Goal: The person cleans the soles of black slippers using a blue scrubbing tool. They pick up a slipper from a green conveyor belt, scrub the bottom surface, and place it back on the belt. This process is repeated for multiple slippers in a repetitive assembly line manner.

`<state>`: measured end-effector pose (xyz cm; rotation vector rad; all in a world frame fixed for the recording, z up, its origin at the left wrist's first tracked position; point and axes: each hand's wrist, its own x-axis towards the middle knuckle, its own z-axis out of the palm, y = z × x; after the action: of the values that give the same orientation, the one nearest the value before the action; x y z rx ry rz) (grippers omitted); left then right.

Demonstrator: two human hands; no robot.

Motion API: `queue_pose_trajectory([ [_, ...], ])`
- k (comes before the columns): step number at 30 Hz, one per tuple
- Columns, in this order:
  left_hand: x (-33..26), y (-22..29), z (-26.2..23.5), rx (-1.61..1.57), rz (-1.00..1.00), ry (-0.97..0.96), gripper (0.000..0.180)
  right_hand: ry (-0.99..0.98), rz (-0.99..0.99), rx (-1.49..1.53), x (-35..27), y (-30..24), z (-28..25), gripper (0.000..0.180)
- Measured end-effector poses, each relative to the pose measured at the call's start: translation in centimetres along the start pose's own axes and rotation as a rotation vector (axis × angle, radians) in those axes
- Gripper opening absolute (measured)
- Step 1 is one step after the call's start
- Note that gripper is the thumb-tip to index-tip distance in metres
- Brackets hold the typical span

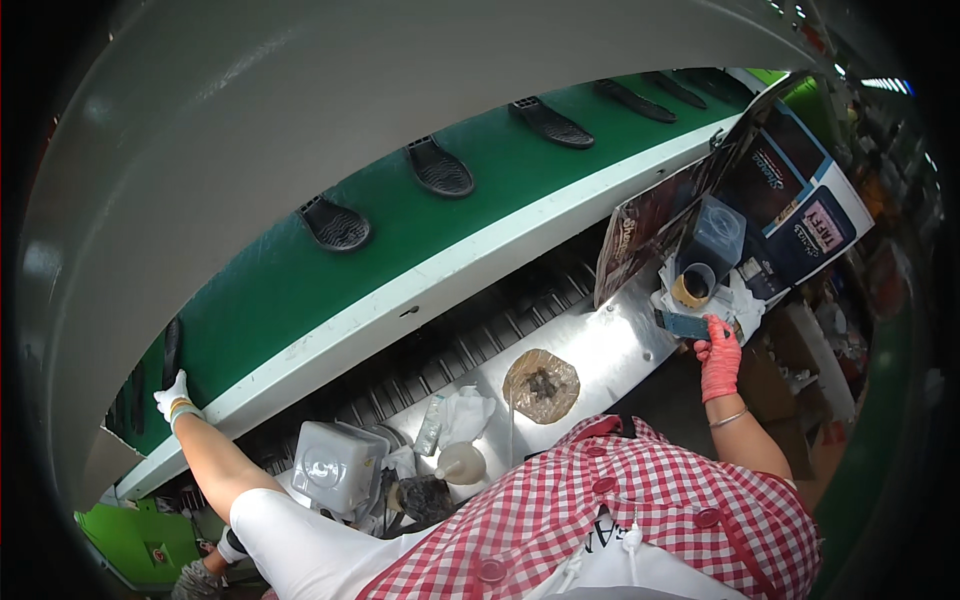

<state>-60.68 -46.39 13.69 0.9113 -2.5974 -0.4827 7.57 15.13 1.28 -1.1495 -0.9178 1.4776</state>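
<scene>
My left hand (172,398), in a white glove, is stretched far out to the left edge of a green conveyor belt (300,290). Its fingers are closed on the lower end of a black shoe sole (172,345). Several more black soles, such as one (335,224), lie spaced along the belt. My right hand (720,357), in a red glove, grips a flat dark blue rectangular thing (683,324) at the right end of a steel work table (620,350).
On the table lie a clear bag of dark scraps (541,385), a white plastic container (338,465), a small pale bottle (460,462) and crumpled white cloth (468,412). A tape roll (690,290), a clear tub (716,236) and printed boards (800,215) crowd the right end.
</scene>
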Motion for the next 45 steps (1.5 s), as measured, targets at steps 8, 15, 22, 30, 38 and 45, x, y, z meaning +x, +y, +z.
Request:
queue_pose_trajectory([
  [8,-3.8,2.0,0.4,-0.019,0.138,-0.115,0.091,0.039,-0.020,-0.065,0.0,-0.6,-0.5,0.026],
  [15,-8.6,2.3,-1.6,-0.532,0.117,-0.223,0.087,-0.047,0.031,-0.090,1.1,-0.1,-1.1,0.026],
  [22,-24.0,3.7,-3.8,-1.258,0.263,-0.377,0.052,-0.136,0.130,-0.064,5.0,0.3,-3.8,0.025],
  [30,-59.0,-2.6,-10.2,-1.313,0.568,-1.081,0.057,-0.192,0.128,-0.087,13.0,-0.9,-8.7,0.026],
  [38,-81.2,-4.6,-1.0,-0.897,0.432,-1.319,0.071,-0.374,-0.075,-0.392,19.0,-3.6,-10.0,0.030],
  [45,-83.7,-7.4,2.7,-0.939,-0.159,-1.528,0.067,-0.484,-0.314,-0.708,22.3,-0.9,-9.3,0.031],
])
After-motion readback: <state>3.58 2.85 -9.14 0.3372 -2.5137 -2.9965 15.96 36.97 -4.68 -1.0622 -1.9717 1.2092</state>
